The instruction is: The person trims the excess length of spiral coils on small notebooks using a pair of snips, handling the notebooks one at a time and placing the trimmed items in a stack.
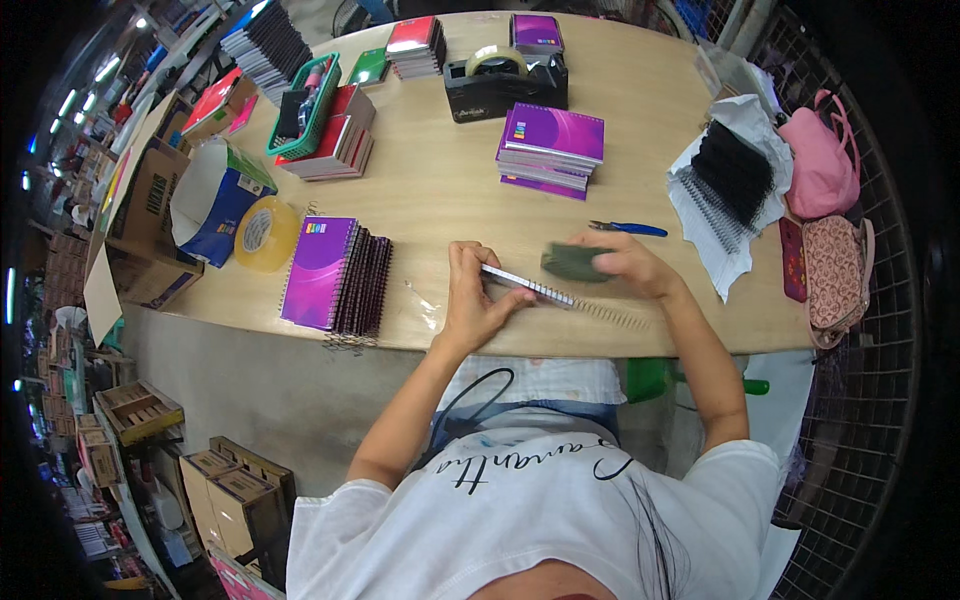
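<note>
My left hand point(474, 297) grips a small notebook point(528, 285), held on edge with its spine side up. A wire coil point(612, 315) runs along that edge, and its free end sticks out to the right, past the notebook. My right hand point(634, 266) is closed on a dark green, block-like pad point(572, 262), blurred by motion, just above the coil and apart from it. Blue-handled pliers point(630, 229) lie on the table beyond my right hand. To the left, a stack of purple spiral notebooks point(322, 272) has loose coil ends poking out.
A purple notebook pile point(552, 142) and a black tape dispenser point(507, 88) stand farther back. Black coils point(733, 172) lie on white paper at right, beside pink bags point(820, 160). At left are a yellowish tape roll point(267, 234), a green basket point(308, 108) and a cardboard box point(147, 205).
</note>
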`<state>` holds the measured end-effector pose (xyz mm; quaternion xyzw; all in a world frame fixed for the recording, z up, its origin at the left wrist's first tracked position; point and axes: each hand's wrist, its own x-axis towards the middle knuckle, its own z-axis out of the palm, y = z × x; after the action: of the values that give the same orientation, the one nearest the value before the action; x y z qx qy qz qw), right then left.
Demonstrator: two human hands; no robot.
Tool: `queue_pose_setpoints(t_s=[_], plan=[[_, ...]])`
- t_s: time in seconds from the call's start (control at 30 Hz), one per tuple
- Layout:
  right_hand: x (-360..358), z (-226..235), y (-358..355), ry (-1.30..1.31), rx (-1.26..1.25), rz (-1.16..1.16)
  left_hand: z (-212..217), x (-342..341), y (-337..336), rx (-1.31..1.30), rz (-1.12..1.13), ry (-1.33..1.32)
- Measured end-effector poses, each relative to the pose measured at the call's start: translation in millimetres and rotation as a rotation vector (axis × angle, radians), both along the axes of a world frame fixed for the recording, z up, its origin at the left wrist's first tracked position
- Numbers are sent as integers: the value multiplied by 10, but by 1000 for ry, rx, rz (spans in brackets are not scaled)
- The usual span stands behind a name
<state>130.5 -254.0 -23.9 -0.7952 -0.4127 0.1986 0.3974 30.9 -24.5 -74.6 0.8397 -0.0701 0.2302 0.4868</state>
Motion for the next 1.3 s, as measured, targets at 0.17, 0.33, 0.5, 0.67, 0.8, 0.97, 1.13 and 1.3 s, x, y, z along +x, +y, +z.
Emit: queue_pose_setpoints(t_s=[0.17,0.33,0.5,0.67,0.8,0.97,1.13,1.3], plan=[[-79,-12,72,68,104,-43,-60,28,-6,12,-51,-77],[14,-55,88,204,214,25,-54,23,-25,1,-52,-56],[-56,68,245,-184,-39,-150,-41,9,26,-264,-140,39],[71,-26,223,212,206,84,-211,84,376,-897,-354,200],[130,-9,284,556,339,56,-221,130,421,-949,-368,223],[146,-31,441,141,50,19,-205,131,399,-991,-363,266],[129,9,487,42,2,-10,-123,89,357,-1007,-341,270],[109,-149,225,-453,-126,-248,-16,14,337,-1057,-280,284]])
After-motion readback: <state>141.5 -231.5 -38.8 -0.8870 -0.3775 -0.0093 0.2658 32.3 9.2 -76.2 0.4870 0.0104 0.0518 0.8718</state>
